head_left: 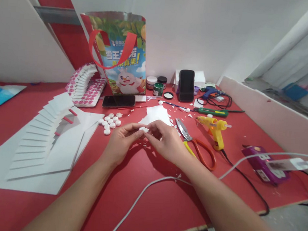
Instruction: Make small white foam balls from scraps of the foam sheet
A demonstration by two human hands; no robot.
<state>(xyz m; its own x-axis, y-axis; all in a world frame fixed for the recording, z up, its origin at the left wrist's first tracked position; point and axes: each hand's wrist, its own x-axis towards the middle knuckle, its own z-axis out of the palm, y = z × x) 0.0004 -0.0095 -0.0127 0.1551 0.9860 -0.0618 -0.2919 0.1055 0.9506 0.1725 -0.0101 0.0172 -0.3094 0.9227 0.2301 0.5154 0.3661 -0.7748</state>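
Between the fingertips of both hands is a small white foam-like piece (144, 129), its edges rough. My left hand (122, 141) pinches it from the left, and my right hand (165, 140) pinches it from the right. Left of my hands lies a cluster of small white round pieces (110, 122). Behind my fingers a white sheet (158, 114) lies among white scraps. Scissors with red and yellow handles (201, 152) rest just right of my right hand.
A yellow glue gun (214, 128) and a purple power strip (265, 164) lie to the right. A white cable (147, 187) crosses in front of me. At left stands a curved white stair model (39, 130). Behind are a gift bag (126, 62), paint jars (158, 89) and a phone (119, 101).
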